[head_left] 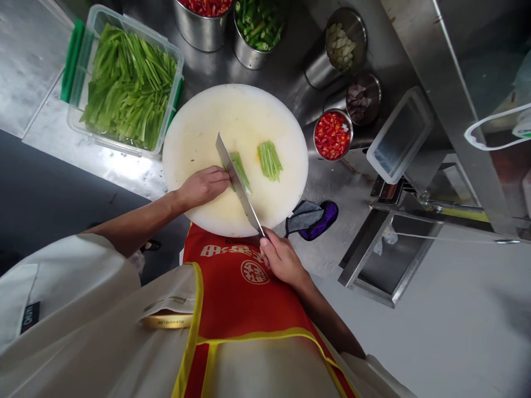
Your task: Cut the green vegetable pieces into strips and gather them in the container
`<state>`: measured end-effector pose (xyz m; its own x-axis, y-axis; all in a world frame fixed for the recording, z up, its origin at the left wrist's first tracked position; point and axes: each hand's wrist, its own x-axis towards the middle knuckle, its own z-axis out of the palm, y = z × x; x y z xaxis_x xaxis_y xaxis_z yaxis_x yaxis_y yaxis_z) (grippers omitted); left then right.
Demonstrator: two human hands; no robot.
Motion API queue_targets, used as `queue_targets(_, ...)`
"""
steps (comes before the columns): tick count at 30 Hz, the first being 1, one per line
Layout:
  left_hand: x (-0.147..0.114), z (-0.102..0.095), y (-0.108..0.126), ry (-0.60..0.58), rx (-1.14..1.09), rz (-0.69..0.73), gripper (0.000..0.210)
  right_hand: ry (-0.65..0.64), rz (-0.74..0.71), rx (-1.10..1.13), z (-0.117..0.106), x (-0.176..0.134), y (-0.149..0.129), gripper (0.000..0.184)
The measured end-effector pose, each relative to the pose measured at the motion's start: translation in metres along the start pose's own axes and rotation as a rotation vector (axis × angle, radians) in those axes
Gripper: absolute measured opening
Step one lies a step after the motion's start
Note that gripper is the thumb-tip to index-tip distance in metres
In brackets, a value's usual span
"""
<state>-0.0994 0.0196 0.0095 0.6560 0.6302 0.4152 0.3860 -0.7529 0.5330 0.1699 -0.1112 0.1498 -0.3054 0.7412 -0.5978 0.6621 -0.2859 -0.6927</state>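
Observation:
On a round white cutting board, a cleaver stands across a small bunch of green celery strips. The cleaver's handle is gripped in my right hand, near the board's front edge. My left hand lies left of the blade with bent fingers, pressing on the bunch; its fingertips and the strips under them are partly hidden. To the right of the blade, a separate pile of cut celery pieces rests on the board.
A clear plastic box of long celery strips stands at left. Metal containers of red chillies, green pieces, pale pieces and purplish pieces stand behind, with a bowl of chopped red chillies. A purple-grey cloth item lies right of the board.

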Motion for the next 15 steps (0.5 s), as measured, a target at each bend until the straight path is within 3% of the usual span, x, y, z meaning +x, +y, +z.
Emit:
queue_targets(4,-0.001,0.000,0.000,0.000,-0.058,-0.025,0.026,-0.019,0.018,0.027,0.000,0.000,0.000,0.044)
queue_targets(15,0.001,-0.002,0.000,-0.021,0.039,-0.001,0.026,0.001,0.005,0.047,0.008,0.038,0.002,0.041)
